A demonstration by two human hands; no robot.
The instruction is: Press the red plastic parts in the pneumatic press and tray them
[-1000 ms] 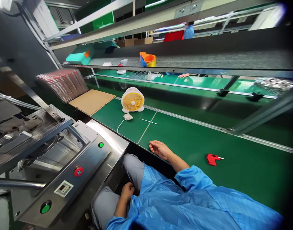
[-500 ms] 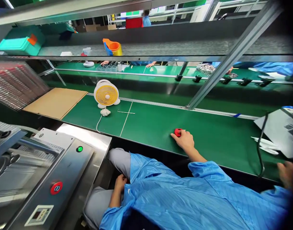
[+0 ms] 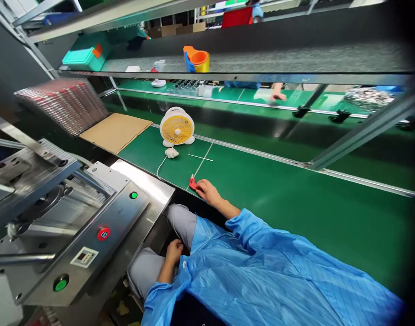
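Resting on the green belt (image 3: 278, 199), right hand (image 3: 207, 191) fingers closed over red tool (image 3: 193, 184).

fan (image 3: 177, 128) stands on belt (image 3: 278, 194), cardboard (image 3: 116, 131) left, cutter (image 3: 193, 184) before it.

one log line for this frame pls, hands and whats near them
right hand on red tool, near edge of green belt | left hand on lap, fingers curled | yellow fan behind
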